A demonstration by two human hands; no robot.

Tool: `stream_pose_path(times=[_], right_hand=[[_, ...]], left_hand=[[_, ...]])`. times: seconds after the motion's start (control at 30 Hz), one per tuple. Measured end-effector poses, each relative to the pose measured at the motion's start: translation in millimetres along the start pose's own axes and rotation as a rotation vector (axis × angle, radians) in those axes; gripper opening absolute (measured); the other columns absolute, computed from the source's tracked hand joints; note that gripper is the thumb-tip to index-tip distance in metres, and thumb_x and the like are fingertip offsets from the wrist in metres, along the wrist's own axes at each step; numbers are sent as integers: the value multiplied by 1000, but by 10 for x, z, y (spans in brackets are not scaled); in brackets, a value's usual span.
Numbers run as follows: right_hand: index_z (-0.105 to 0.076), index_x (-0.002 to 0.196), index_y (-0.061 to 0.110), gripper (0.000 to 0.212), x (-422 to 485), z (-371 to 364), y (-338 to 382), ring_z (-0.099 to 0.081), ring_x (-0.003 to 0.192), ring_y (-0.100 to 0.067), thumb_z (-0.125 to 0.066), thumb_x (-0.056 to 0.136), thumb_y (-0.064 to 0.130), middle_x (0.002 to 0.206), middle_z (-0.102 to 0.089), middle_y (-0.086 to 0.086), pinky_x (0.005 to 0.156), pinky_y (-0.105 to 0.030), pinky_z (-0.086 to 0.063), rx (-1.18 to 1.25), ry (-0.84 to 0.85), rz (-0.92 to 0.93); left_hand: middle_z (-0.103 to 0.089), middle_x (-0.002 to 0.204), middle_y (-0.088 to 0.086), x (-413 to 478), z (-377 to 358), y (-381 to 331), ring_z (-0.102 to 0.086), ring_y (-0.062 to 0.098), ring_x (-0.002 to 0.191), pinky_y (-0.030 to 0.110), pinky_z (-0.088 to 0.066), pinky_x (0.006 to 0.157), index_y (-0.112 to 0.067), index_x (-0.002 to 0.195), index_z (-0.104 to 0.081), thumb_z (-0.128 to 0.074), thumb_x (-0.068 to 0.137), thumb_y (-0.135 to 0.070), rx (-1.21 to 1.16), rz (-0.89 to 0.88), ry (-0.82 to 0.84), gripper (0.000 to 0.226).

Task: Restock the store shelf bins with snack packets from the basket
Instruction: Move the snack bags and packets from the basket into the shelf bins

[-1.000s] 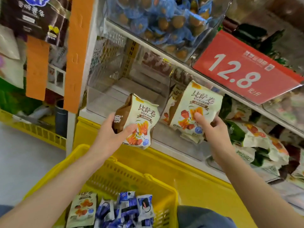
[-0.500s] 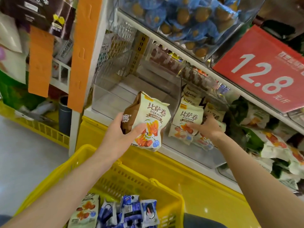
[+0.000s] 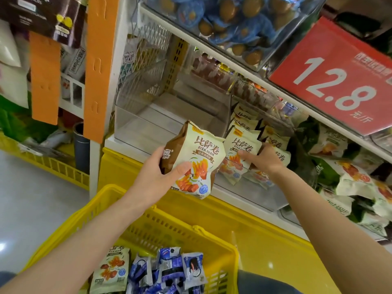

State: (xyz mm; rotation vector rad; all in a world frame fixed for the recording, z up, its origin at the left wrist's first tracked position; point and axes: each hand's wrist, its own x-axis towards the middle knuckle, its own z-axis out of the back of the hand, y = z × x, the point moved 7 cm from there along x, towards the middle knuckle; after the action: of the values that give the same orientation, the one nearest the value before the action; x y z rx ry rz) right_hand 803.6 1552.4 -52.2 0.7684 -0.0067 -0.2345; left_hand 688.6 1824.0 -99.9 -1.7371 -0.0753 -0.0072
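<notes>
My left hand point(image 3: 163, 175) grips a cream and brown snack packet point(image 3: 195, 164) in front of the shelf, above the yellow basket point(image 3: 70, 225). My right hand point(image 3: 263, 160) reaches into a clear shelf bin point(image 3: 250, 187) and rests on a matching cream packet point(image 3: 239, 153) lying among several others there. I cannot tell whether its fingers still grip that packet. To the left, another clear bin point(image 3: 131, 115) holds nothing. In the basket lie one more cream packet point(image 3: 110, 270) and several blue packets point(image 3: 169, 270).
A red 12.8 price sign point(image 3: 335, 81) hangs at the upper right. Above it a clear bin holds blue-wrapped snacks point(image 3: 229, 18). Green and white packets point(image 3: 347, 179) fill the bin to the right. An orange strip point(image 3: 101, 66) runs down the shelf post.
My right hand has carried its packet from in front of the shelf down into the bin with the matching packets. My left hand has kept its packet and shifted slightly right.
</notes>
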Motion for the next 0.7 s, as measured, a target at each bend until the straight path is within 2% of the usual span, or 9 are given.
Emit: stream_pose_path(times=[0.07,0.17,0.2,0.27,0.33,0.37,0.5,0.6,0.7], right_hand=[[-35,134,9,78,-132,92,102,-53,117,-24,-76,74,36,133,-51,-9,94,-35,-44,-18,-130,35],[-37,135,13,63,-616,208,396,-45,124,-18,-63,85,40,138,-43,-5,98,-30,-38,-69,-355,329],[-39,135,16,57,-766,169,478,-46,123,-14,-58,88,42,137,-46,-1,99,-28,-38,-68,-300,413],[-40,135,22,55,-1033,-29,559,-46,119,-4,-51,87,48,135,-47,8,97,-24,-40,-87,-3,489],[-38,136,28,68,-1310,-225,577,-47,108,9,-50,77,61,128,-48,16,88,-11,-40,-185,266,517],[-36,135,31,76,-1428,-272,581,-49,102,11,-49,70,67,123,-49,18,83,-8,-42,-251,325,547],[-31,138,26,97,-1649,-251,488,-59,105,-3,-49,57,76,117,-59,10,88,-28,-51,-402,342,624],[-38,119,38,72,-1659,60,403,-61,88,9,-55,58,72,97,-62,20,73,-16,-52,-288,236,612],[-34,108,49,60,-1600,565,357,-62,74,10,-50,58,76,82,-61,23,59,-16,-52,-295,-2,596]], left_hand=[[-67,96,-19,-19,-10,17,-67,-3,82,12,-52,58,-43,97,-52,-65,59,-51,8,7,26,41],[-68,93,-19,-72,-25,25,-67,-3,83,13,-52,57,-42,98,-53,-65,57,-52,17,14,61,43],[-68,93,-20,-100,-40,26,-67,-3,83,13,-52,57,-42,98,-53,-65,57,-53,23,17,79,44],[-69,93,-20,-184,-101,36,-67,-1,85,14,-52,59,-43,100,-53,-66,59,-51,22,14,140,44],[-71,94,-19,-302,-205,43,-68,2,87,15,-53,61,-41,103,-53,-67,62,-45,30,-9,222,44],[-70,95,-20,-365,-264,42,-68,2,88,15,-53,63,-40,105,-53,-68,63,-42,40,-23,256,45],[-67,98,-26,-527,-524,-36,-66,-2,88,11,-50,64,-41,106,-52,-72,65,-38,130,-108,320,46],[-66,96,-22,-458,-733,-216,-63,-7,85,10,-50,61,-47,104,-50,-76,70,-38,258,-206,308,44],[-53,108,-29,-261,-1043,-450,-57,-12,89,7,-49,63,-53,115,-38,-68,78,-44,455,-292,338,48]])
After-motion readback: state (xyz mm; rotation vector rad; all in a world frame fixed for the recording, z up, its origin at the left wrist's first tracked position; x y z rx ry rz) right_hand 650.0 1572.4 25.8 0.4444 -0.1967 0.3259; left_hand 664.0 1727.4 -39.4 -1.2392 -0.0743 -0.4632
